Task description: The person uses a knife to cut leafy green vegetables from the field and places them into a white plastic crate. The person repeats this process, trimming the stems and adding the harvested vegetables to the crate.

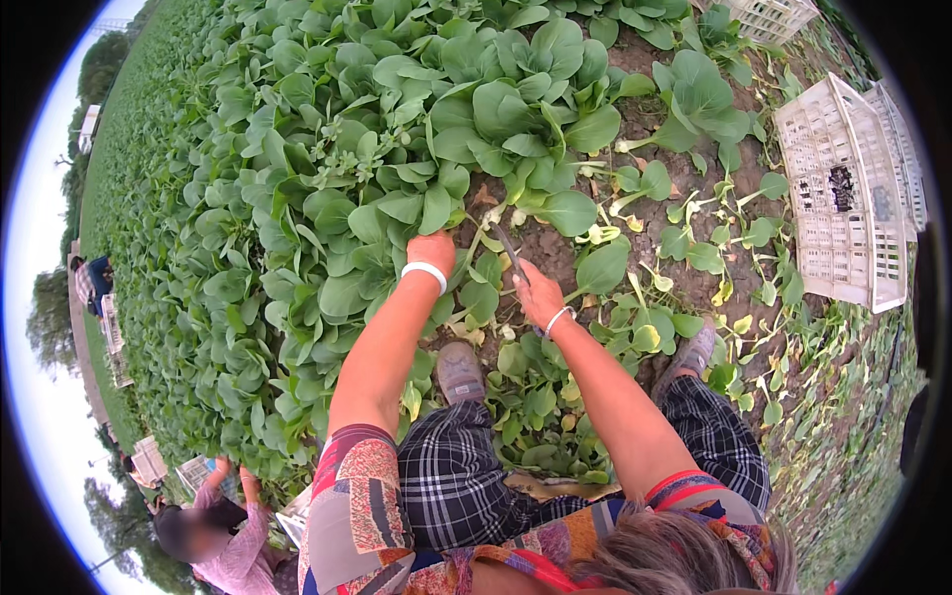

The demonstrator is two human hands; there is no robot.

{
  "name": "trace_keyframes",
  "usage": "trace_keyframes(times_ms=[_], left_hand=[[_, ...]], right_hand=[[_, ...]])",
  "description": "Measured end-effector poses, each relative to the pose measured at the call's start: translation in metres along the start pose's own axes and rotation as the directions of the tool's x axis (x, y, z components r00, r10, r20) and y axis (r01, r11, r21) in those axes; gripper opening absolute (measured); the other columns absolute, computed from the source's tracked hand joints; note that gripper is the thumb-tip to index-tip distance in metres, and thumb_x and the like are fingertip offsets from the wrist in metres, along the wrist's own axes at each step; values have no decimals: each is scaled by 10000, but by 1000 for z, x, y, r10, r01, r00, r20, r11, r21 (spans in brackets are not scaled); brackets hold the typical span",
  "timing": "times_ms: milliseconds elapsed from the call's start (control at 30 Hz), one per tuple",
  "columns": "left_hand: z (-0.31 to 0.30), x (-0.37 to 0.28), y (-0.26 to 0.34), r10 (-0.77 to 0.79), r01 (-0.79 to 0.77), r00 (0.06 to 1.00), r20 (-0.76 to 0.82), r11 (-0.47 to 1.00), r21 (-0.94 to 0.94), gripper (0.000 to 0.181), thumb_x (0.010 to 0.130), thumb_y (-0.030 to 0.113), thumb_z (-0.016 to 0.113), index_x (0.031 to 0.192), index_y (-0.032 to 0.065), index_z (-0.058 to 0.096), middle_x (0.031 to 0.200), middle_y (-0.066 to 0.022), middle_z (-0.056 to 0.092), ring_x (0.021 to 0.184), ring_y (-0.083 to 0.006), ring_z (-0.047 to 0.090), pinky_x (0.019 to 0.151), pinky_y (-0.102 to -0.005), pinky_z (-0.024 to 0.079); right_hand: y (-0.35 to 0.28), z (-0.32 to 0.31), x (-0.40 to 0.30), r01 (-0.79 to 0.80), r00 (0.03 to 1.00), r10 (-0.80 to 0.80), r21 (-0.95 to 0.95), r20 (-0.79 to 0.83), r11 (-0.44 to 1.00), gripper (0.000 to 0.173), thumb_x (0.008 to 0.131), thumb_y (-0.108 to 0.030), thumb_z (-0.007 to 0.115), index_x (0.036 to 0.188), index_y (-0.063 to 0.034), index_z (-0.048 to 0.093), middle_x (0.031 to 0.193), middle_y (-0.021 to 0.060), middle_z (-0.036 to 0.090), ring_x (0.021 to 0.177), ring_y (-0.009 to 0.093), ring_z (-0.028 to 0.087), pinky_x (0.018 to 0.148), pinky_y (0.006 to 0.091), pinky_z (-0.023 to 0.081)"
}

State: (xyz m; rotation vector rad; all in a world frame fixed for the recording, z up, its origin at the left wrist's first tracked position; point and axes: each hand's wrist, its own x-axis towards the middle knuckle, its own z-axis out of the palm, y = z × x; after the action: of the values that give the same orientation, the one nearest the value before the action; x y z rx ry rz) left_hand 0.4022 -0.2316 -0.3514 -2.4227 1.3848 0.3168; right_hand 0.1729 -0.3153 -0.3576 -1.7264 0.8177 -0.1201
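Note:
My left hand (432,253), with a white bangle at the wrist, reaches in among the leaves of standing bok choy (372,223). Its fingers are curled and partly covered by foliage, so I cannot tell whether they grip a plant. In my right hand (540,294) is a narrow, slightly curved metal blade (509,249), its handle hidden in the fist. The blade's tip points up towards a pale cut stem base (491,216) beside a large bok choy plant (513,119). Loose leaves (602,266) lie on the soil just right of the blade.
White plastic crates (840,193) stand at the right, another (773,18) at the top right. Trimmed leaves and yellowed stalks (721,290) litter the soil. My shoes (460,372) are planted among low leaves. At lower left a co-worker (230,543) bends over the crop near crates.

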Motion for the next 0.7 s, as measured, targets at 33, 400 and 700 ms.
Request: trace_keyframes(times_ms=[33,400,700], left_hand=[[6,-4,-4,16,-17,999,-29,999,-44,261,860,127,497,1069,15,605,1213,-183,575,780,-311,669,690,-409,539],[10,-21,-5,46,-41,998,-41,991,125,200,826,118,502,975,33,606,1167,-165,578,730,-296,663,647,-411,529],[12,-30,-8,37,-31,997,-74,996,85,205,817,112,516,981,18,596,1216,-178,533,677,-307,653,625,-409,538]], right_hand=[[-7,-3,6,23,1000,-22,-35,19,999,396,951,-239,502,1311,-74,480,1105,263,617,1008,439,575,870,467,466],[-10,16,88,95,989,-43,-384,143,918,381,936,-253,534,1307,-172,505,1020,210,643,952,399,609,836,484,483],[6,25,89,24,943,115,-408,312,913,417,936,-299,517,1335,-183,485,1099,216,636,1016,400,598,892,475,468]])
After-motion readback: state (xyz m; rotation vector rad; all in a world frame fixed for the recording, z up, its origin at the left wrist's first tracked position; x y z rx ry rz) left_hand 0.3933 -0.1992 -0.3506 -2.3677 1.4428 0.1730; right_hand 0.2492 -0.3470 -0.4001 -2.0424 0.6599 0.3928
